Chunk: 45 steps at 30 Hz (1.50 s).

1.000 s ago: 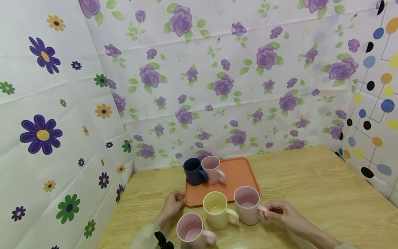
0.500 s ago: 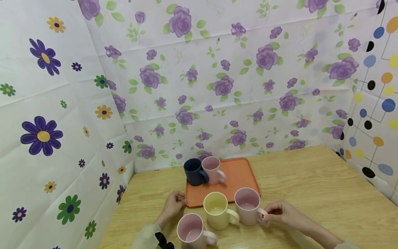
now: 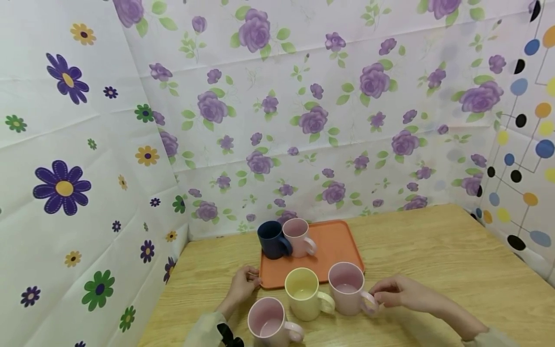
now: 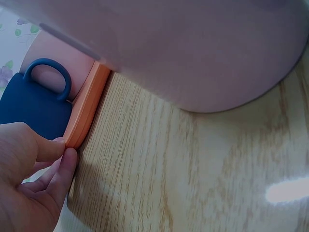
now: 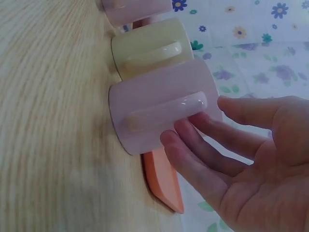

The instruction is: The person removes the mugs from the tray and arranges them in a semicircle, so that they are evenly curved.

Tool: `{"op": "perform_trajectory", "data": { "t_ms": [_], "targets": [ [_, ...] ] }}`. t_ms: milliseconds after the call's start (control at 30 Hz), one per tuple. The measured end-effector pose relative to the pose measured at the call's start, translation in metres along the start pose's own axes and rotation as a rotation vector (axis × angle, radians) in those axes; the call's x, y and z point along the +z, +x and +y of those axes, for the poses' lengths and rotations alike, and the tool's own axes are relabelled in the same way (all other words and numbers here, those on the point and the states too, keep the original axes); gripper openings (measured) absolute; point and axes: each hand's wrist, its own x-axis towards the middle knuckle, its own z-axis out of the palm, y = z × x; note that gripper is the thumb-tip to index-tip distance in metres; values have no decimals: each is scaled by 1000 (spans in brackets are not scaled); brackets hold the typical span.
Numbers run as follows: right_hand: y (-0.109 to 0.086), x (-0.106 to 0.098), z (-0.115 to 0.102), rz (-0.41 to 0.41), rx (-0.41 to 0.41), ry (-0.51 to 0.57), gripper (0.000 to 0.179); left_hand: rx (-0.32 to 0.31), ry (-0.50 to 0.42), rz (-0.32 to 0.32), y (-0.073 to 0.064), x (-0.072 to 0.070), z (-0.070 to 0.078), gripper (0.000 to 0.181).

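My left hand [image 3: 243,285] pinches the near left corner of the orange tray [image 3: 334,241]; in the left wrist view thumb and fingers meet at that corner. A navy mug [image 3: 270,243] and a pink mug [image 3: 296,241] stand upright on the tray's left part. My right hand [image 3: 401,294] is beside the handle of another pink mug [image 5: 159,106], its fingers spread and not wrapped around it in the right wrist view. That mug stands in front of the tray, with a yellow mug [image 3: 303,296] to its left.
One more pink mug [image 3: 266,320] stands nearest me, close to my left forearm. All rest on a wooden table [image 3: 433,250]. Flower-patterned cloth [image 3: 282,120] hangs behind and at the left, dotted cloth [image 3: 520,193] at the right.
My right hand has let go of the pink mug's handle and drawn slightly to the right, fingers loosening. The left hand keeps its place at the tray corner.
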Motion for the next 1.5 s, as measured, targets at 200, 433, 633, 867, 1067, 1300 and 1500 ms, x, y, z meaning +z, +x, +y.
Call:
{"op": "perform_trajectory", "data": {
  "t_ms": [200,433,633,867,1067,1300,1500],
  "targets": [
    [10,-7,-7,33,40,-89,33,4,19,-2,-1,0,-2,22],
    [22,-15,-22,133,102,-184,32,124,-20,-28,1,-3,-10,19],
    [34,-19,-28,198,130,-257,26,-2,20,-2,0,-1,-2,20],
    [54,-23,-26,232,120,-324,24,0,10,1,0,-1,-2,20],
    [75,-25,-25,225,130,-291,32,8,-6,-13,-1,0,-2,21],
    [100,-23,-24,225,113,-240,35,23,9,-13,0,0,-2,20],
    [115,-21,-24,218,115,-263,33,17,9,-10,1,0,-2,20]
  ]
}}
